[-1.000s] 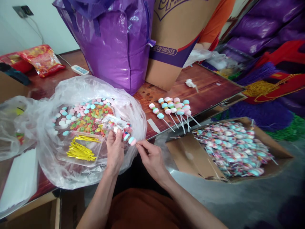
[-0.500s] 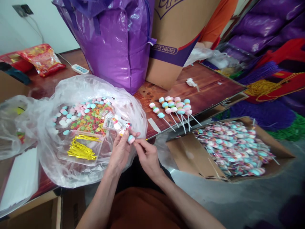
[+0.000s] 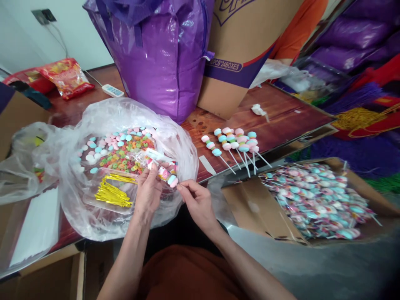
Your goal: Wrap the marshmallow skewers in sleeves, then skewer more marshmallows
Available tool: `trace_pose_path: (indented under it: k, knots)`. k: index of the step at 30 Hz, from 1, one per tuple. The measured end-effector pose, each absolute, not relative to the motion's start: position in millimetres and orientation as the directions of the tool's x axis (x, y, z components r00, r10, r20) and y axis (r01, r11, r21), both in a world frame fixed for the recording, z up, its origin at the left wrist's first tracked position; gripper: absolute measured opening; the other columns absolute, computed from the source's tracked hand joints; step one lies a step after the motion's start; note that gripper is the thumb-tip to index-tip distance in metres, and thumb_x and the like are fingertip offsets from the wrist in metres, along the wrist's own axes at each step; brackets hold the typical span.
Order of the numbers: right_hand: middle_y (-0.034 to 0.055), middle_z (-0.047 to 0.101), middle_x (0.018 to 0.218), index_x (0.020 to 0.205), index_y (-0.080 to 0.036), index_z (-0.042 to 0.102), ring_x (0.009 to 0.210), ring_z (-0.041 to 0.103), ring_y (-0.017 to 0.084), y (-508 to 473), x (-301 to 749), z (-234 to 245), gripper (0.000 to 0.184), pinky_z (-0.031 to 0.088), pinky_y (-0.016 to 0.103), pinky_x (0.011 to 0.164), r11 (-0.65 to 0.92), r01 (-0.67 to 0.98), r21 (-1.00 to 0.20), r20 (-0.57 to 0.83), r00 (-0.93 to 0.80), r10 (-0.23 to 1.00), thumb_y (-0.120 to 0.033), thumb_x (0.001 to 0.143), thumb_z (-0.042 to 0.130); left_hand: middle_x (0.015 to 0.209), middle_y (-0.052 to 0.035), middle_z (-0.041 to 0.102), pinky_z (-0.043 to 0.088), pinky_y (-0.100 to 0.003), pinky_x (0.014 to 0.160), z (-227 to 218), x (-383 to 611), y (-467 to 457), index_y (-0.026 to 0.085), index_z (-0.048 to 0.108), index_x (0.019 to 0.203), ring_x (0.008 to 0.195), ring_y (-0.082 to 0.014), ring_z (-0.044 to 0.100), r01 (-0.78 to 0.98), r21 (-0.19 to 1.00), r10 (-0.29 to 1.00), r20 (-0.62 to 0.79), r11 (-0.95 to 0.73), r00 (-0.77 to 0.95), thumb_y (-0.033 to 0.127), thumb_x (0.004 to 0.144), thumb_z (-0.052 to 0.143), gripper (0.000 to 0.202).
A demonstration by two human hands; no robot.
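While the big purple woven-plastic bag [image 3: 156, 54] and the brown cardboard carton with purple print [image 3: 240, 50] stand at the back of the reddish-brown wooden table [image 3: 281, 112], the work goes on at the near edge. A crumpled clear plastic bag [image 3: 125, 112] lies opened out there, and in it are loose pastel disc candies and coloured ring candies [image 3: 121, 152]. To the right, below the table edge, an open brown cardboard box [image 3: 246, 204] is heaped with wrapped candy skewers. A short row of bare pastel candy skewers on white sticks [image 3: 233, 143] lies on the table between the bag and the box.

Over the bag's near rim, the left hand [image 3: 148, 193] is closed around a thin clear printed sleeve with a pink-and-blue candy skewer [image 3: 170, 179] at its mouth. The right hand [image 3: 196, 202] pinches the skewer's stick end between thumb and forefinger, just beside the left fingertips. This looks like the sleeving step, with the candies partly in.

Seating the skewer fully would call for a straight push along the stick while the left hand holds the sleeve mouth open. A bunch of gold wire twist ties [image 3: 114, 193] lies in the bag, just left of the left hand.
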State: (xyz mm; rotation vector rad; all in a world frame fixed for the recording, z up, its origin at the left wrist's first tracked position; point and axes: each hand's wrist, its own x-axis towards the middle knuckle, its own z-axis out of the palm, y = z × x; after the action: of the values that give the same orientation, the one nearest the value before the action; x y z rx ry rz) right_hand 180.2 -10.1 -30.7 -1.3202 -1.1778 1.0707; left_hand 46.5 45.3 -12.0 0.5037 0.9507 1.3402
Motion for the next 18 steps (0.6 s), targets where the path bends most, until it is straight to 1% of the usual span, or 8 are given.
trace_pose_path:
  k: [2,4,9,13,16,18]
  knots:
    - [-0.0043,0.048,0.061,0.08,-0.019,0.067,0.056,0.042,0.011,-11.4,180.1,-32.2,0.025,0.036,0.023,0.053,-0.001,0.11,-0.994,0.013,0.128,0.992,-0.039,0.092,0.057,0.093,-0.0067,0.075,0.058,-0.038,0.082,-13.1,48.4,46.7,0.016,0.069,0.09,0.091,-0.0235,0.073,-0.621,0.758,0.952,-0.3,0.201,-0.059,0.044,0.07,0.084,0.037]
    - [-0.0041,0.05,0.061,0.081,-0.019,0.067,0.055,0.043,0.011,-11.2,179.4,-32.6,0.026,0.036,0.023,0.053,0.004,0.154,-0.988,0.025,0.135,0.991,-0.04,0.093,0.057,0.092,-0.0057,0.074,0.058,-0.037,0.083,-15.2,53.0,44.3,0.017,0.068,0.089,0.089,-0.0221,0.073,-0.626,0.756,0.953,-0.296,0.192,-0.066,0.045,0.072,0.083,0.036]
    - [-0.0022,0.059,0.065,0.082,-0.02,0.067,0.055,0.049,0.011,-5.1,173.2,-29.6,0.023,0.04,0.023,0.056,0.091,0.302,-0.949,0.137,0.136,0.981,-0.034,0.095,0.053,0.082,-0.0041,0.072,0.057,-0.034,0.08,-22.7,64.4,32.5,0.016,0.067,0.083,0.083,-0.0202,0.072,-0.568,0.794,0.953,-0.299,0.215,-0.057,0.046,0.074,0.08,0.034]
    - [0.0009,0.067,0.073,0.083,-0.02,0.066,0.061,0.057,0.012,-4.1,169.5,-28.1,0.024,0.044,0.023,0.063,0.206,0.417,-0.885,0.268,0.094,0.959,-0.026,0.098,0.047,0.084,-0.0057,0.073,0.057,-0.032,0.079,-22.7,61.6,31.4,0.017,0.067,0.084,0.086,-0.0203,0.072,-0.569,0.786,0.949,-0.312,0.241,-0.03,0.047,0.074,0.08,0.034]
    - [0.0009,0.066,0.07,0.082,-0.02,0.065,0.059,0.057,0.012,-7.0,169.8,-29.3,0.025,0.043,0.023,0.061,0.246,0.474,-0.846,0.311,0.062,0.948,-0.024,0.098,0.047,0.09,-0.0075,0.074,0.057,-0.033,0.081,-19.2,57.1,34.2,0.016,0.068,0.086,0.093,-0.0228,0.072,-0.592,0.768,0.951,-0.309,0.245,-0.006,0.047,0.075,0.08,0.035]
    - [0.001,0.065,0.07,0.083,-0.019,0.065,0.058,0.057,0.012,-7.7,168.5,-31.4,0.024,0.043,0.023,0.06,0.254,0.492,-0.833,0.331,0.073,0.941,-0.023,0.098,0.047,0.089,-0.0069,0.074,0.057,-0.035,0.083,-18.3,57.7,34.4,0.017,0.068,0.086,0.096,-0.0243,0.072,-0.603,0.758,0.951,-0.308,0.25,0.007,0.046,0.075,0.08,0.034]
